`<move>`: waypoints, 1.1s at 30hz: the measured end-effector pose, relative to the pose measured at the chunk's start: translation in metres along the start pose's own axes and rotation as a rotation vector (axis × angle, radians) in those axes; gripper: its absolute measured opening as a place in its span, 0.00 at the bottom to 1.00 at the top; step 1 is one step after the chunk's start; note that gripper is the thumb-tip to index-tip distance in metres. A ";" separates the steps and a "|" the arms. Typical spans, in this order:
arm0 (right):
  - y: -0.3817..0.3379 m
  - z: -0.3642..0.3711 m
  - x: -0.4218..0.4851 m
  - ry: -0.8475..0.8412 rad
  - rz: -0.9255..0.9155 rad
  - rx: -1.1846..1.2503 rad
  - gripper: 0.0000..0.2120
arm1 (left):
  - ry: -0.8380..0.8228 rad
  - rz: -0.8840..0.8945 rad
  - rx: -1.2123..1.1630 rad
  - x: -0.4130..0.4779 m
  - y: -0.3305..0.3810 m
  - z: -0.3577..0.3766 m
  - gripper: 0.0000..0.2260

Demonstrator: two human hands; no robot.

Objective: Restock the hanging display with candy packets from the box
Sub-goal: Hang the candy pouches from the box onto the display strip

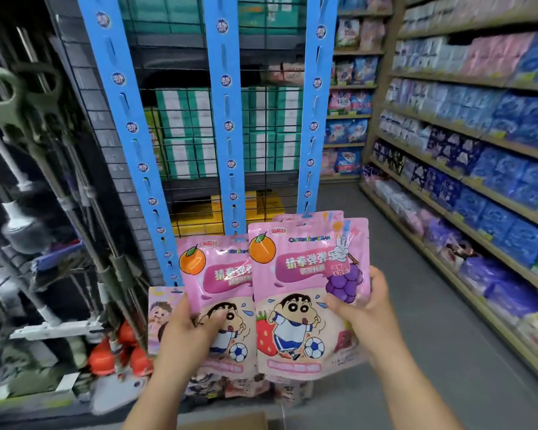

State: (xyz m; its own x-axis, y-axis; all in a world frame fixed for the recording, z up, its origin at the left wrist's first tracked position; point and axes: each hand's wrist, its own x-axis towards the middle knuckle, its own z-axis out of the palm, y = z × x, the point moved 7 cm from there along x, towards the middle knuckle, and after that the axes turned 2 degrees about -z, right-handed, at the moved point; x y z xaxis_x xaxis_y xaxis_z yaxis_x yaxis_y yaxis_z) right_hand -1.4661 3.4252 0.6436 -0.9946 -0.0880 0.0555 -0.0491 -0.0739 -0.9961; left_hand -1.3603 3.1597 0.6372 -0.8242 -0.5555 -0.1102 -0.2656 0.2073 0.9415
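Item: candy packets (pixel 305 274), below blue hanging strip (pixel 230 119). Likely light, floppy, slippery. Left hand (pixel 196 327), right hand (pixel 364 302): grip clamped on packets. Best held by top edge.

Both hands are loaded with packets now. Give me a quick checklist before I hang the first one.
1. Grip of left hand on left packet: ok, thumb pressed on its front.
2. Grip of right hand on right packets: ok, several held fanned together.
3. Free slots on middle strip: ok, visible slots bare.
4. Hang holes at packet tops: cannot tell, too blurred.
5. Stock left in box: cannot tell, only its edge shows.
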 end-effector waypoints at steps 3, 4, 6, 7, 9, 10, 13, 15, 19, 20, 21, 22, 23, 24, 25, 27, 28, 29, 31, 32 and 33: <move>-0.002 -0.010 0.017 -0.009 0.015 -0.006 0.31 | 0.015 0.008 0.017 -0.001 0.011 0.013 0.11; -0.001 -0.012 0.022 -0.009 0.029 -0.008 0.31 | 0.020 0.001 0.014 0.001 0.014 0.015 0.11; 0.000 -0.013 0.032 -0.015 0.045 -0.010 0.32 | 0.031 -0.011 0.012 0.008 0.018 0.018 0.11; 0.000 -0.012 0.037 -0.021 0.049 -0.013 0.32 | 0.033 -0.013 0.020 0.012 0.021 0.018 0.11; -0.002 -0.009 0.047 -0.025 0.043 -0.017 0.31 | 0.041 -0.010 0.034 0.023 0.028 0.018 0.10; -0.005 -0.008 0.052 -0.021 0.037 -0.014 0.31 | 0.043 -0.010 0.038 0.028 0.031 0.018 0.10; -0.011 -0.007 0.064 -0.019 0.021 -0.015 0.29 | 0.039 0.001 0.034 0.040 0.040 0.019 0.09; -0.015 -0.008 0.073 -0.022 0.009 -0.016 0.28 | 0.035 0.002 0.030 0.048 0.044 0.023 0.10; -0.020 -0.012 0.095 -0.012 0.007 -0.040 0.27 | 0.045 -0.011 0.042 0.059 0.053 0.029 0.08; -0.021 -0.014 0.101 -0.008 0.004 -0.046 0.27 | 0.053 -0.017 0.048 0.062 0.055 0.031 0.08; -0.021 -0.016 0.108 -0.007 0.004 -0.053 0.27 | 0.061 -0.022 0.051 0.064 0.056 0.033 0.08; -0.022 -0.018 0.115 -0.009 0.006 -0.059 0.28 | 0.069 -0.032 0.052 0.066 0.057 0.035 0.08; -0.022 -0.020 0.122 -0.013 0.012 -0.059 0.28 | 0.078 -0.040 0.047 0.068 0.058 0.037 0.08; -0.023 -0.021 0.129 -0.021 0.018 -0.057 0.28 | 0.092 -0.049 0.044 0.070 0.058 0.039 0.09; -0.023 -0.023 0.135 -0.033 0.022 -0.055 0.28 | 0.105 -0.053 0.047 0.071 0.058 0.041 0.09; -0.024 -0.026 0.148 -0.057 0.023 -0.070 0.28 | 0.130 -0.075 0.057 0.072 0.057 0.044 0.09; -0.025 -0.026 0.154 -0.071 0.021 -0.081 0.28 | 0.143 -0.092 0.065 0.073 0.056 0.046 0.09; -0.025 -0.027 0.159 -0.083 0.023 -0.086 0.28 | 0.155 -0.104 0.071 0.073 0.054 0.047 0.09; -0.024 -0.025 0.169 -0.114 0.026 -0.088 0.28 | 0.175 -0.124 0.083 0.074 0.052 0.050 0.09; -0.024 -0.023 0.174 -0.133 0.029 -0.089 0.28 | 0.183 -0.133 0.084 0.074 0.051 0.051 0.09; -0.023 -0.021 0.178 -0.148 0.034 -0.089 0.28 | 0.192 -0.137 0.079 0.073 0.051 0.052 0.09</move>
State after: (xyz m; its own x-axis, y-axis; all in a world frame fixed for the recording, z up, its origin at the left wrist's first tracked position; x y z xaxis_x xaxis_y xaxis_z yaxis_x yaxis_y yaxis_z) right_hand -1.6444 3.4324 0.6749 -0.9717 -0.2348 0.0243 -0.0297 0.0194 -0.9994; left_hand -1.4607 3.1718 0.6607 -0.6695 -0.7241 -0.1656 -0.4127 0.1773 0.8935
